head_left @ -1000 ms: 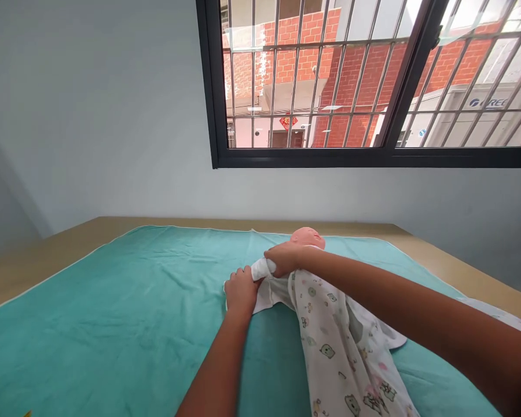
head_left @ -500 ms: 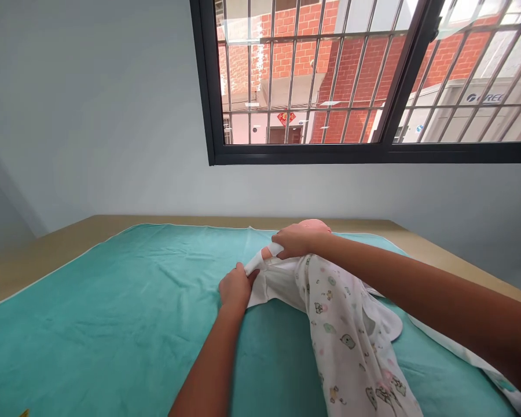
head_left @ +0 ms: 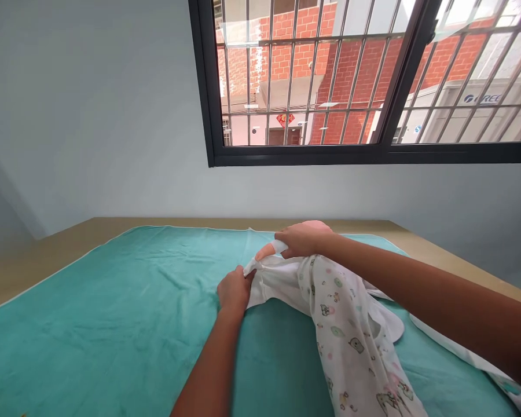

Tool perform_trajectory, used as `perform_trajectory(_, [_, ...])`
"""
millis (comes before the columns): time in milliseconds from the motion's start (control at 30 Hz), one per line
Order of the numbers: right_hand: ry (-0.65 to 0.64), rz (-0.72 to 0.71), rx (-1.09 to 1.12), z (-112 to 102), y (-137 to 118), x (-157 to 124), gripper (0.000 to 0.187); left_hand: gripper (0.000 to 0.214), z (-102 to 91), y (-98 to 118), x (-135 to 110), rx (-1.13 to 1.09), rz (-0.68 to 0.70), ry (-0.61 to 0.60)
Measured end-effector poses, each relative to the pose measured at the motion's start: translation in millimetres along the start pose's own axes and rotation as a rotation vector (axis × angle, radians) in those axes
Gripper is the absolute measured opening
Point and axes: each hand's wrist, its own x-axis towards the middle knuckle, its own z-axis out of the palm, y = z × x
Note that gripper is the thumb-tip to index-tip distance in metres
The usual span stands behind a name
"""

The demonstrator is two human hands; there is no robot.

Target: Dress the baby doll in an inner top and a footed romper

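A pink doll's head (head_left: pixel 316 225) shows behind my right hand (head_left: pixel 303 239), which is closed on a white cuff around the doll's arm (head_left: pixel 265 251). The bare, pinkish end of that arm sticks out leftward from the cuff. My left hand (head_left: pixel 235 288) pinches the white sleeve (head_left: pixel 278 282) of the baby garment (head_left: pixel 351 324) just below the arm's end. Small animals and leaves are printed on the garment, which drapes toward me. The doll's face and most of its body are hidden by my right arm and the cloth.
A teal sheet (head_left: pixel 125 324) covers most of the wooden table (head_left: pixel 56 246). Another white printed cloth (head_left: pixel 460 353) lies at the right, partly under my right arm. Behind the table rise a grey wall (head_left: pixel 113 116) and a barred window with a dark frame (head_left: pixel 295 156).
The white fabric between my hands has slipped down and left, so more of the doll's arm is bare. My left hand has shifted slightly left; my right hand stays nearly in place.
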Motion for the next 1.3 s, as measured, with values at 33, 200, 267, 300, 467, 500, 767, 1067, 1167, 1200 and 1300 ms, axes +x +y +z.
perform_trajectory(33, [0.0,0.006,0.024,1,-5,0,0.019,0.047,-0.2,1,-1,-0.003,-0.005,-0.003])
perform_trajectory(200, [-0.019,-0.106,0.057,14,-43,5,0.012,0.024,5.6,-1,-1,-0.177,0.009,0.104])
perform_trajectory(267, [-0.004,-0.151,0.055,22,-57,9,0.009,0.025,9.5,-4,1,-0.415,0.01,0.2])
perform_trajectory(300, [0.007,-0.168,0.058,28,-62,12,0.01,0.028,11.1,-6,2,-0.54,-0.013,0.244])
perform_trajectory(467, [0.079,-0.239,0.073,59,-76,29,0.021,0.041,11.9,-14,5,-0.75,-0.213,0.406])
perform_trajectory(500, [0.099,-0.245,0.08,64,-77,29,0.025,0.041,10.9,-14,5,-0.755,-0.224,0.42])
perform_trajectory(767, [0.444,-0.108,0.388,64,-51,-30,0.034,0.025,5.9,-8,4,-0.716,-0.186,0.426])
perform_trajectory(1067, [0.697,0.496,0.393,129,88,-128,0.027,0.03,-1.9,61,-42,-0.384,0.524,0.404])
perform_trajectory(1167, [0.542,0.659,0.353,150,117,-142,0.03,0.031,-3.7,119,-64,-0.291,0.702,0.284])
perform_trajectory(1200, [0.516,0.704,0.351,152,121,-144,0.032,0.031,-3.7,139,-68,-0.231,0.719,0.251])
perform_trajectory(1300, [0.512,0.785,0.282,151,123,-145,0.035,0.032,-2.8,192,-63,0.06,0.722,0.102])
